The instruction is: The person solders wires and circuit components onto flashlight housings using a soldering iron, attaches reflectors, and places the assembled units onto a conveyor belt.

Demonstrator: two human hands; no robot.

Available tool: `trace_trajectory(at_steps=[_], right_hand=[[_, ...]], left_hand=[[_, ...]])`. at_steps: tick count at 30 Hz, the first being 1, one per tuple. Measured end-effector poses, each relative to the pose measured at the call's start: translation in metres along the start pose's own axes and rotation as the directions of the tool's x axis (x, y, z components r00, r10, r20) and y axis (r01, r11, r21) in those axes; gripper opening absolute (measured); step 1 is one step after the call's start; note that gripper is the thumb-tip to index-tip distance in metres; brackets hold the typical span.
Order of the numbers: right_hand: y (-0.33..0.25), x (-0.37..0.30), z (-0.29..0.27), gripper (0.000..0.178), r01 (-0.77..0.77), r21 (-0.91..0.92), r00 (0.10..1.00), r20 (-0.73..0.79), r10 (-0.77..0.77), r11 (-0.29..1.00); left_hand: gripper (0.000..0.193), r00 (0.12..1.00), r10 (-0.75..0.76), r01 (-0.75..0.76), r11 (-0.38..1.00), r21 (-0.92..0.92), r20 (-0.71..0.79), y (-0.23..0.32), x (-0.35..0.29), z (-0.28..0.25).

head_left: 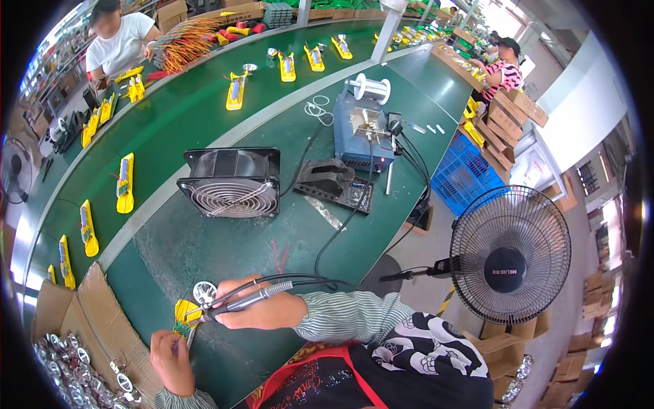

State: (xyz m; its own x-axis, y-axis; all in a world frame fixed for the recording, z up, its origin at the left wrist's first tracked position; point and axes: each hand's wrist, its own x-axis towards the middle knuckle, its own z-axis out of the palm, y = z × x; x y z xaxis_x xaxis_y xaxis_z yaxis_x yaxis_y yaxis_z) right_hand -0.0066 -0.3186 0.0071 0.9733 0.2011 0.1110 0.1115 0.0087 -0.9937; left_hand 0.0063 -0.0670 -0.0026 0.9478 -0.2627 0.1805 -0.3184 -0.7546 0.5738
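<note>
My right hand (266, 310) is closed around a soldering iron (253, 298) with a grey ribbed sleeve and black cable. Its tip points left, at a yellow plastic lamp housing (184, 310) low on the green bench. A small green circuit board (181, 330) shows at the near end of the housing. There my left hand (170, 361) grips the housing, its fingers closed and partly covering it. Beside the housing, just above my right fingers, sits a round silvery reflector (204, 292). Thin red wires (280, 255) lie on the bench beyond my right hand.
A black box fan (231, 184), iron stand (334, 183) and blue soldering unit (361, 129) with solder spool occupy the bench. Yellow housings (125, 184) line the green conveyor. A carton of reflectors (75, 368) is at left, a round fan (511, 255) at right. Two people work farther off.
</note>
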Motion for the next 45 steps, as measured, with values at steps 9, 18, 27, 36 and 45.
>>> trace_trajectory(at_steps=[9, 18, 27, 36, 45], right_hand=[[0.012, 0.003, 0.01, 0.019, 0.113, -0.061, 0.992, -0.049, -0.116, 0.992], [-0.005, 0.013, 0.003, 0.018, -0.089, 0.08, 0.995, 0.043, 0.086, 0.993], [0.0, 0.021, 0.029, 0.017, -0.191, 0.043, 0.981, 0.054, 0.189, 0.981], [0.001, 0.026, 0.03, 0.017, -0.208, 0.006, 0.975, 0.082, 0.207, 0.978], [-0.004, 0.027, 0.026, 0.017, -0.209, 0.007, 0.976, 0.057, 0.208, 0.978]], left_hand=[[0.009, 1.0, -0.008, 0.007, 0.999, -0.05, -0.026, -0.002, -0.014, -0.012], [0.009, 0.999, -0.037, 0.036, 0.998, -0.049, -0.031, -0.007, 0.001, 0.002], [0.009, 0.997, -0.028, 0.026, 0.999, -0.028, -0.078, -0.013, -0.009, -0.006], [0.008, 0.998, -0.019, 0.016, 0.999, -0.045, -0.062, -0.016, -0.006, -0.004], [0.008, 0.999, -0.022, 0.02, 0.999, -0.037, -0.043, -0.014, -0.005, -0.006]])
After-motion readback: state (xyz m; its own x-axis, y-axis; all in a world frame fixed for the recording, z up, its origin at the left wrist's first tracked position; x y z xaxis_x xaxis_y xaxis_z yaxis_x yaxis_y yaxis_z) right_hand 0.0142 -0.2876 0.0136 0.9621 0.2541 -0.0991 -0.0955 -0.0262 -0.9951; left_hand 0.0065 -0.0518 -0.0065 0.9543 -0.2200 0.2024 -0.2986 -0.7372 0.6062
